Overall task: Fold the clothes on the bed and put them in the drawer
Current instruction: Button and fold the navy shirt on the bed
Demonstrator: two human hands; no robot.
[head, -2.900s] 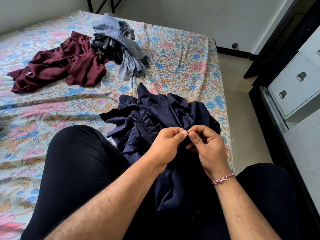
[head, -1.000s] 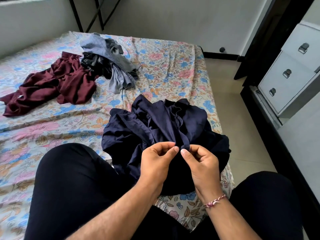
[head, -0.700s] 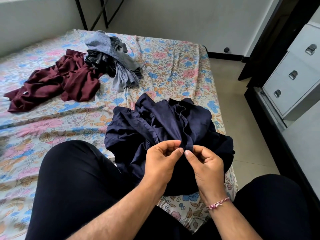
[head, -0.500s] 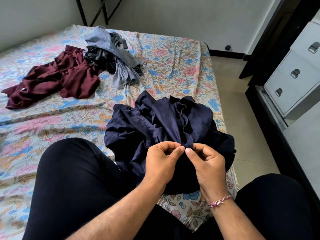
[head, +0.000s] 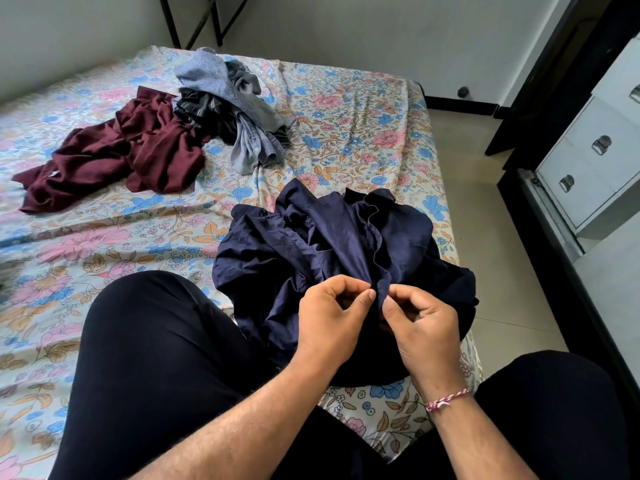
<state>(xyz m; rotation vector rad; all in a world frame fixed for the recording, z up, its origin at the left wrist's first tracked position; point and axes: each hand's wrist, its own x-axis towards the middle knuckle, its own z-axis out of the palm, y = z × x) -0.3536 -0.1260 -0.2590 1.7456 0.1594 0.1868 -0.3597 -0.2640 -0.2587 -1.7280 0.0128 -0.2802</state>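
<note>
A crumpled navy shirt lies on the floral bed sheet between my knees. My left hand and my right hand sit side by side at its near part, each pinching the shirt's front edge between thumb and fingers. A maroon garment lies crumpled at the far left of the bed. A grey-blue patterned garment is heaped on a dark striped one beside it. White drawers with metal handles stand at the right, all closed.
My legs in black trousers frame the shirt on both sides. A strip of tiled floor separates the bed's right edge from the black-framed cabinet holding the drawers. A black metal frame leans at the far wall.
My hands have stayed pinched on the shirt's front edge, shifting slightly along it. The shirt has dropped lower onto the bed since the earliest frame. The view has moved a little.
</note>
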